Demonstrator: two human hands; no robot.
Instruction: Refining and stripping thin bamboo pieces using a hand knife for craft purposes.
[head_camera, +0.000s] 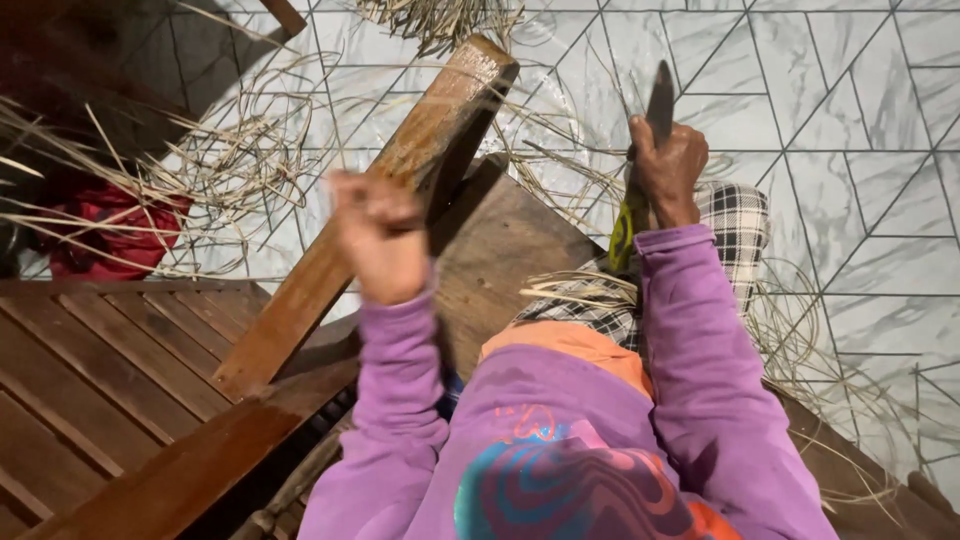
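My right hand (665, 165) is closed around a knife (655, 105) whose dark blade points up and away and whose handle runs down along my wrist. My left hand (378, 235) is blurred and clenched in a fist right in front of a long slanted wooden board (400, 170); whether it holds a thin strip I cannot tell. Pale reed strips (580, 290) lie across my lap on checked cloth (735, 225). I wear purple sleeves.
A wooden stool top (500, 250) sits beneath my arms. Slatted wooden furniture (100, 360) fills the lower left. Thin shavings and strips (240, 170) litter the marble tile floor (850, 130). A red cloth bundle (115, 235) lies at left.
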